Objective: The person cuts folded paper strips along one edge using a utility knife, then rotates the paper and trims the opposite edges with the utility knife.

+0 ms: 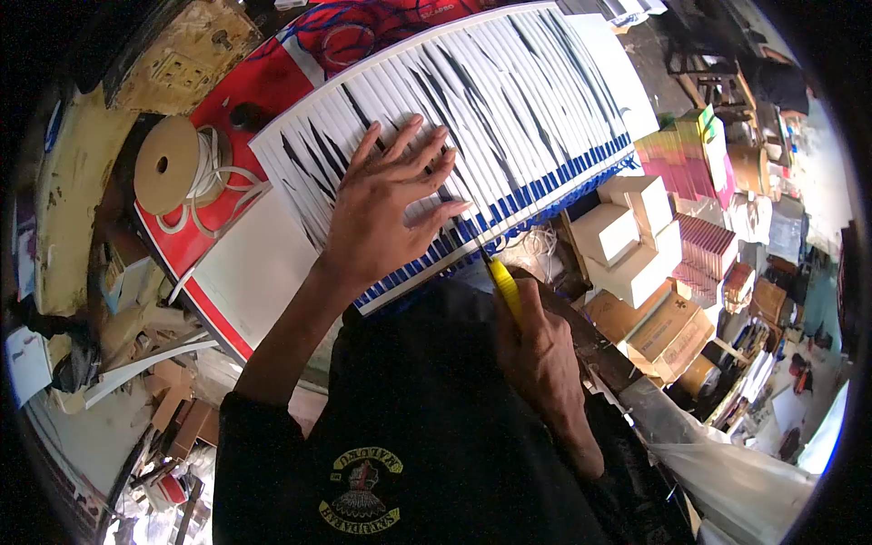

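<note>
A large white board [647, 104] carries a row of narrow white strips [490, 91] with dark gaps between them. Blue pieces [545, 186] line the strips' near ends. My left hand [386, 204] lies on the strips with its fingers spread. In my right hand [536, 345] is a yellow cutter [504, 286], its tip at the board's near edge among the blue pieces, close to my left thumb. The fingers of my right hand are wrapped round the cutter's handle.
A red table surface [263, 86] lies under the board. A spool [168, 163] of white cord sits at the left. White boxes [604, 234], cardboard boxes [668, 336] and colored stacks [695, 163] stand at the right. Blue cord [400, 23] lies at the top.
</note>
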A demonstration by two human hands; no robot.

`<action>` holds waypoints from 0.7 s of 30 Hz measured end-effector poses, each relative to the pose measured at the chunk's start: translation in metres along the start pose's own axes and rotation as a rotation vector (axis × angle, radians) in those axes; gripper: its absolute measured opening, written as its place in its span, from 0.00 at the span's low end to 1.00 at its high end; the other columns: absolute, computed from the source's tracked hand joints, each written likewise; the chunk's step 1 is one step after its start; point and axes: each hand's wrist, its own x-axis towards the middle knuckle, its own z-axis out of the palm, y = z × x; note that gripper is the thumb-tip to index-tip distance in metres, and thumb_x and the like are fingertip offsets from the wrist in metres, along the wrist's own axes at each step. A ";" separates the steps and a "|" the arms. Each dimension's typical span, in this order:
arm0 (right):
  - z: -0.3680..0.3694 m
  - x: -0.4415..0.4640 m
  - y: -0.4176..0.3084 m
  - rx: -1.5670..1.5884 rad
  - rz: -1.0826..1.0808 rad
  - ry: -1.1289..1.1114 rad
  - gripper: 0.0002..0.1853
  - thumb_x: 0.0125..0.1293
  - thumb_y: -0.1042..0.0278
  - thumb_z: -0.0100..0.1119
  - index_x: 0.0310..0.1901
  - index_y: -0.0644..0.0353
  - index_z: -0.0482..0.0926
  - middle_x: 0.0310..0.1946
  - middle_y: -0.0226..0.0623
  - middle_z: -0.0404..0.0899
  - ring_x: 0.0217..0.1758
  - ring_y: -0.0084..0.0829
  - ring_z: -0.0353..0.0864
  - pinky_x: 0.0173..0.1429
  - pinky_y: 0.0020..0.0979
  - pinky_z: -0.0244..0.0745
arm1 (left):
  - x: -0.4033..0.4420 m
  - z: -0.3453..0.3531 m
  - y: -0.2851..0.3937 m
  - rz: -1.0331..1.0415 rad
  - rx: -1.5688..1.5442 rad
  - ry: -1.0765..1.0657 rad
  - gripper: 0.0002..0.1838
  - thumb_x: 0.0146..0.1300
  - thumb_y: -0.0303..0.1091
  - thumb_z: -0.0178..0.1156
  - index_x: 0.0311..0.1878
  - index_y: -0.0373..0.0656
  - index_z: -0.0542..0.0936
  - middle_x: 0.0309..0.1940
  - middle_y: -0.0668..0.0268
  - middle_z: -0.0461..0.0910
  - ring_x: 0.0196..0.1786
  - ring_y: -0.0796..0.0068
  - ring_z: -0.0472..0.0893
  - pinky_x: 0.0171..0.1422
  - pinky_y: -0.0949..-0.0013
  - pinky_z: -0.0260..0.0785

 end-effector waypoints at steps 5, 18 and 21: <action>-0.004 0.004 -0.011 -0.013 -0.025 0.016 0.12 0.74 0.73 0.57 0.55 0.62 0.69 0.28 0.54 0.82 0.26 0.51 0.84 0.30 0.47 0.74 | 0.000 0.001 0.000 -0.012 -0.024 -0.011 0.26 0.70 0.48 0.63 0.64 0.42 0.82 0.73 0.57 0.73 0.81 0.54 0.61 0.86 0.44 0.40; -0.002 0.005 -0.016 -0.055 -0.072 0.048 0.16 0.72 0.76 0.58 0.57 0.61 0.67 0.27 0.51 0.82 0.23 0.50 0.83 0.29 0.46 0.75 | -0.002 0.005 -0.003 0.008 -0.011 -0.029 0.25 0.71 0.46 0.62 0.65 0.43 0.81 0.75 0.57 0.71 0.82 0.52 0.59 0.86 0.40 0.38; 0.007 0.001 -0.011 -0.086 -0.123 0.117 0.16 0.72 0.76 0.58 0.58 0.60 0.66 0.26 0.52 0.81 0.23 0.51 0.82 0.28 0.47 0.75 | -0.001 0.006 -0.004 0.017 -0.002 -0.029 0.25 0.71 0.47 0.62 0.65 0.43 0.81 0.74 0.57 0.71 0.82 0.53 0.60 0.86 0.40 0.39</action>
